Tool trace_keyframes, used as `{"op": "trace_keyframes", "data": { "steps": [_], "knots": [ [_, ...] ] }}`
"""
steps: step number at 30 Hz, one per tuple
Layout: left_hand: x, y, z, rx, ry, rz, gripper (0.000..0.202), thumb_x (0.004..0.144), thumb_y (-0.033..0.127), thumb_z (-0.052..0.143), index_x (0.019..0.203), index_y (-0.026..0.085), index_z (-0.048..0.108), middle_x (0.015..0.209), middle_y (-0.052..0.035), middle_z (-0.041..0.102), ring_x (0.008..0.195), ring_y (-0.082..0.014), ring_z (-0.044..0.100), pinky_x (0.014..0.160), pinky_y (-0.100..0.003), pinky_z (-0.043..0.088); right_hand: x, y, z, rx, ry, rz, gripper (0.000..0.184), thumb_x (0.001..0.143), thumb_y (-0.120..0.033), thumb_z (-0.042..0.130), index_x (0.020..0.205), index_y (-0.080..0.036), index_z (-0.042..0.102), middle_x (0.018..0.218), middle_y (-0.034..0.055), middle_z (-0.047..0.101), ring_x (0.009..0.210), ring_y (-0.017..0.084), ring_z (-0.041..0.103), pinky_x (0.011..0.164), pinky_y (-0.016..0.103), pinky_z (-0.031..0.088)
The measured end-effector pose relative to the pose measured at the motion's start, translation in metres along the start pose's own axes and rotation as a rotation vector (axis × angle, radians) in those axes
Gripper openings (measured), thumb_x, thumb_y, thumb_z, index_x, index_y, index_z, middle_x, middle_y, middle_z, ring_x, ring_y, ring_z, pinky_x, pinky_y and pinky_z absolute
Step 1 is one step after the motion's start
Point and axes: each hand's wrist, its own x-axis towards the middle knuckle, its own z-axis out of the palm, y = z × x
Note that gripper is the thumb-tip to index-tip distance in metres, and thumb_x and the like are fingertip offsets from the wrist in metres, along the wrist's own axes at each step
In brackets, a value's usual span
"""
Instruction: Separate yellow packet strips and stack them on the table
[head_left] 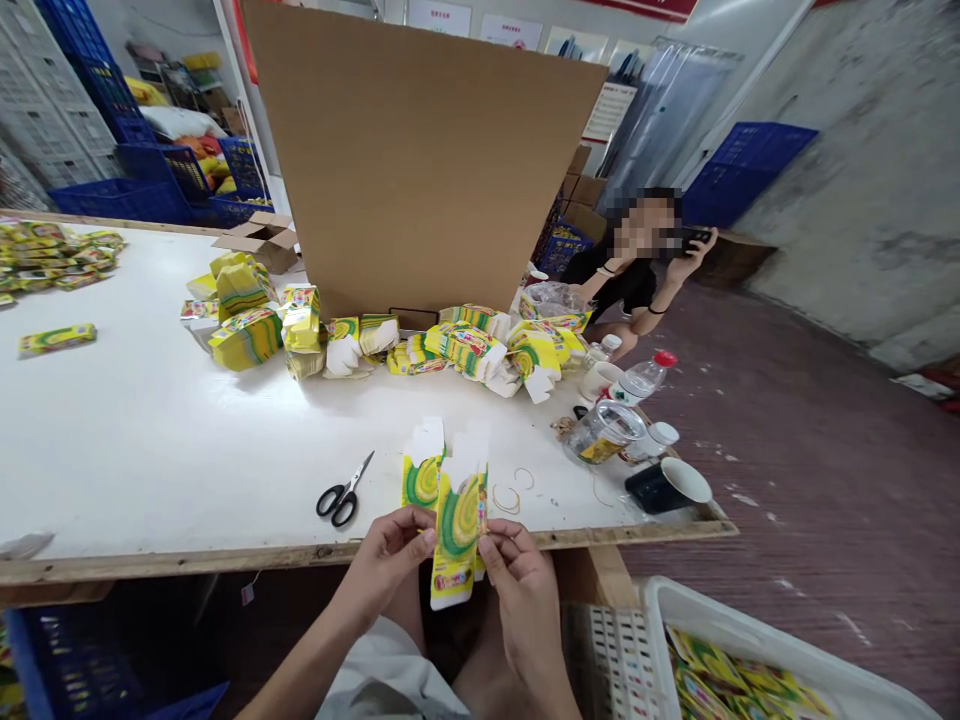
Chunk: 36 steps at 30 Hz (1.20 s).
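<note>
A slim yellow and green carton [456, 515] with white open end flaps is in front of me at the table's edge. My left hand [396, 552] pinches its left edge between thumb and bent fingers. On the opposite edge, my right hand [519, 562] grips it with thumb and fingers. Behind it lies a second carton of the same print [422, 478], partly covered by the first. To the left of these, black-handled scissors [344, 494] rest on the white table [210, 460]. Loose rubber bands [507, 498] lie to the right.
Bundled flat cartons [469, 345] line up before a large cardboard sheet [427, 160]. Filled packs [56, 255] are heaped far left. Bottles, a jar [606, 432] and a dark mug [667, 486] crowd the right corner. A white basket [656, 640] stands below; a person [637, 270] holds a phone.
</note>
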Motion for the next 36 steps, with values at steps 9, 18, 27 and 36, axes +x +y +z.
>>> {"op": "trace_keyframes", "data": {
  "steps": [9, 18, 27, 36],
  "knots": [
    [-0.001, -0.001, 0.010, -0.413, -0.154, -0.134, 0.030, 0.075, 0.036, 0.077, 0.098, 0.018, 0.075, 0.089, -0.0067, 0.078, 0.076, -0.0181, 0.071, 0.072, -0.025, 0.053, -0.011, -0.004, 0.004, 0.020, -0.106, 0.027, 0.030, 0.073, -0.043, 0.079, 0.088, -0.019, 0.070, 0.091, 0.0083, 0.075, 0.090, 0.026, 0.069, 0.086, 0.041, 0.054],
    [0.005, -0.019, 0.013, -0.170, 0.051, -0.084, 0.036, 0.077, 0.045, 0.073, 0.097, 0.016, 0.066, 0.091, -0.0080, 0.075, 0.088, -0.0238, 0.069, 0.077, -0.033, 0.054, -0.011, 0.005, 0.005, -0.130, -0.027, -0.007, 0.033, 0.072, -0.050, 0.076, 0.078, -0.018, 0.066, 0.073, 0.0050, 0.070, 0.068, 0.022, 0.065, 0.063, 0.034, 0.055],
    [-0.007, -0.005, 0.004, 0.038, -0.057, 0.041, 0.057, 0.086, 0.033, 0.066, 0.133, 0.027, 0.035, 0.095, -0.0049, 0.069, 0.082, -0.0190, 0.067, 0.074, -0.027, 0.049, -0.009, -0.008, -0.003, -0.192, -0.133, -0.160, 0.052, 0.083, -0.039, 0.069, 0.128, -0.023, 0.050, 0.111, 0.0104, 0.068, 0.093, 0.024, 0.067, 0.081, 0.035, 0.055],
    [-0.015, 0.005, 0.008, -0.123, -0.260, -0.066, 0.042, 0.081, 0.029, 0.072, 0.116, 0.024, 0.049, 0.089, -0.0038, 0.070, 0.080, -0.0165, 0.066, 0.071, -0.024, 0.049, 0.000, -0.038, -0.012, -0.260, -0.246, -0.177, 0.025, 0.085, -0.044, 0.064, 0.078, -0.020, 0.064, 0.069, 0.0000, 0.059, 0.064, 0.015, 0.054, 0.057, 0.023, 0.045]
  ]
}}
